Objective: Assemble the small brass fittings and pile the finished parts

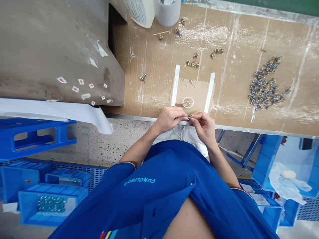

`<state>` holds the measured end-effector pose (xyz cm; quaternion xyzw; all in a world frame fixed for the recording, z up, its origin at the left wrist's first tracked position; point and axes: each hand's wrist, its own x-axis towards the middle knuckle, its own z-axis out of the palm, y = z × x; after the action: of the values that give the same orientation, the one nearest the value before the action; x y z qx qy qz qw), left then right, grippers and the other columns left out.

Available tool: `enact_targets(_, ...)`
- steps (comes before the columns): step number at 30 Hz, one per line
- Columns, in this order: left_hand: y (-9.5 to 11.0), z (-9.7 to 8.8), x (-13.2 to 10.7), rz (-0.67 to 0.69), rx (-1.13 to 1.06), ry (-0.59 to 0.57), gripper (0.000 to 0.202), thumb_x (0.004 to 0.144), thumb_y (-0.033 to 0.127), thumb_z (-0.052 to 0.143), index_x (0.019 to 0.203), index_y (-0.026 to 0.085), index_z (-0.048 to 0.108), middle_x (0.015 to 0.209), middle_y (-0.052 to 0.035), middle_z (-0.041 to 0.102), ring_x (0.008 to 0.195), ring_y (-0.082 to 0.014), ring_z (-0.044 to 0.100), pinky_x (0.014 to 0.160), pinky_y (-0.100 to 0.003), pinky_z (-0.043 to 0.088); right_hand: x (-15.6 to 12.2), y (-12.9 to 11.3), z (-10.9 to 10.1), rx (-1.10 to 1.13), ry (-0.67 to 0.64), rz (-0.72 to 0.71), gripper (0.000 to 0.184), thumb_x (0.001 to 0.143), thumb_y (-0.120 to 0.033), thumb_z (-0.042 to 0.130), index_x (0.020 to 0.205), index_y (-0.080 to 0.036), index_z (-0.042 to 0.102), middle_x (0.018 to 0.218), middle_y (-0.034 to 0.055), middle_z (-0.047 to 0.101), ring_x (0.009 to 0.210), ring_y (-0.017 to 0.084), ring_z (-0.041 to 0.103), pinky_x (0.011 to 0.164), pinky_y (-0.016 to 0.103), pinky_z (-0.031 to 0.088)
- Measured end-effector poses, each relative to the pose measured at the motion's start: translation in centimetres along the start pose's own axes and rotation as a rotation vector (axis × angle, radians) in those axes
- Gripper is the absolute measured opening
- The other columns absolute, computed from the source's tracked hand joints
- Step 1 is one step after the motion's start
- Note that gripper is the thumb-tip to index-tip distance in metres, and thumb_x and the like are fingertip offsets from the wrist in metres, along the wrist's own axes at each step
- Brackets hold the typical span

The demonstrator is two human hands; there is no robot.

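At the table's front edge, my left hand [169,119] and my right hand [205,128] meet, fingertips pinched together. Between them is a small blue and brass-coloured part [188,117], mostly hidden by the fingers; its exact kind is too small to make out. Just beyond the fingers lies a shallow round clear dish [187,102] with a few thin pale pieces in it. It rests on a cardboard patch [198,88] held by white tape strips. A large pile of similar blue and brass parts [266,88] lies to the right.
Several loose small parts [193,64] are scattered across the cardboard-covered table [159,89]. A white bottle [142,13] and a white cup [168,13] stand at the back. On the left, a metal housing [62,43] bears arrow stickers. Blue bins [52,191] and a blue stool [37,136] are below.
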<state>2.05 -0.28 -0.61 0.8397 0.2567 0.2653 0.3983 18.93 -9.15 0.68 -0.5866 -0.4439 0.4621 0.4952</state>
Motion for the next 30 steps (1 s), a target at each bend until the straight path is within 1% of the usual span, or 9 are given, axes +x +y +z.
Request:
enact_targets(4, 0.1, 0.2, 0.2, -0.010, 0.030, -0.026, 0.029, 0.100, 0.025, 0.053, 0.079, 0.017, 0.071, 0.070, -0.0020, 0.069, 0.064, -0.0127, 0.063, 0.060, -0.024, 0.044, 0.4, -0.1, -0.5, -0.021, -0.085, -0.012, 0.017, 0.090, -0.030, 0.066, 0.078, -0.023, 0.057, 0.077, 0.0007, 0.062, 0.068, 0.013, 0.059, 0.060, 0.028, 0.049)
enact_targets(9, 0.1, 0.1, 0.0, 0.009, 0.037, -0.028, 0.030, 0.099, 0.024, 0.052, 0.076, 0.016, 0.070, 0.068, -0.0014, 0.067, 0.060, -0.0125, 0.060, 0.056, -0.025, 0.040, 0.8, -0.3, -0.5, -0.057, -0.116, -0.055, 0.019, 0.090, -0.020, 0.059, 0.073, -0.023, 0.052, 0.073, -0.0005, 0.061, 0.064, 0.012, 0.055, 0.062, 0.028, 0.047)
enact_targets(15, 0.4, 0.2, 0.2, -0.070, 0.010, -0.065, 0.029, 0.099, 0.026, 0.053, 0.078, 0.017, 0.070, 0.072, -0.0027, 0.069, 0.066, -0.0140, 0.063, 0.061, -0.026, 0.044, 0.6, -0.4, 0.4, -0.063, -0.062, 0.010, 0.018, 0.089, -0.030, 0.063, 0.074, -0.023, 0.056, 0.075, 0.0007, 0.064, 0.065, 0.014, 0.057, 0.062, 0.029, 0.049)
enact_targets(18, 1.3, -1.9, 0.1, -0.136, -0.064, -0.115, 0.019, 0.099, 0.028, 0.058, 0.091, 0.018, 0.072, 0.079, -0.0022, 0.073, 0.071, -0.0136, 0.066, 0.066, -0.025, 0.049, 0.6, -1.2, -1.0, -0.098, -0.038, 0.048, 0.017, 0.087, -0.036, 0.067, 0.077, -0.023, 0.062, 0.076, 0.0013, 0.067, 0.065, 0.014, 0.060, 0.060, 0.029, 0.051)
enact_targets(20, 1.4, -4.4, -0.4, -0.215, -0.039, -0.011, 0.016, 0.098, 0.029, 0.060, 0.099, 0.019, 0.072, 0.087, -0.0024, 0.075, 0.077, -0.0140, 0.068, 0.071, -0.025, 0.053, 1.1, -1.9, -3.5, -0.225, 0.138, 0.006, 0.015, 0.083, -0.036, 0.069, 0.077, -0.022, 0.065, 0.074, 0.0014, 0.068, 0.064, 0.015, 0.062, 0.061, 0.030, 0.052)
enact_targets(23, 0.3, -8.6, -1.1, -0.402, 0.218, 0.311, 0.016, 0.097, 0.022, 0.056, 0.092, 0.019, 0.071, 0.091, -0.0036, 0.073, 0.085, -0.0164, 0.068, 0.078, -0.029, 0.055, 2.9, -2.2, -9.2, -0.462, 0.693, -0.138, 0.014, 0.073, -0.034, 0.069, 0.075, -0.021, 0.065, 0.068, 0.0015, 0.066, 0.061, 0.017, 0.061, 0.063, 0.033, 0.050)
enact_targets(24, -0.4, -9.6, -1.1, -0.458, 0.306, 0.372, 0.015, 0.096, 0.019, 0.056, 0.092, 0.018, 0.070, 0.091, -0.0039, 0.072, 0.085, -0.0173, 0.068, 0.080, -0.031, 0.055, 3.7, -2.2, -11.1, -0.528, 0.811, -0.156, 0.011, 0.070, -0.031, 0.068, 0.073, -0.021, 0.064, 0.065, 0.0014, 0.064, 0.059, 0.017, 0.060, 0.062, 0.033, 0.048)
enact_targets(27, -2.8, -11.0, -0.3, -0.570, 0.455, 0.391, 0.009, 0.091, 0.015, 0.061, 0.098, 0.018, 0.067, 0.097, -0.0052, 0.068, 0.090, -0.0203, 0.067, 0.087, -0.035, 0.056, 6.0, -1.9, -15.5, -0.682, 0.991, -0.143, 0.005, 0.066, -0.019, 0.062, 0.069, -0.022, 0.059, 0.064, 0.0017, 0.060, 0.061, 0.019, 0.060, 0.063, 0.034, 0.046)
enact_targets(30, -4.2, -10.8, 0.5, -0.602, 0.504, 0.379, 0.013, 0.089, 0.017, 0.066, 0.101, 0.020, 0.063, 0.103, -0.0060, 0.065, 0.095, -0.0232, 0.067, 0.093, -0.041, 0.056, 7.3, -2.1, -17.2, -0.771, 1.004, -0.065, 0.011, 0.067, -0.012, 0.059, 0.071, -0.022, 0.057, 0.068, 0.0037, 0.062, 0.066, 0.021, 0.062, 0.069, 0.037, 0.047)
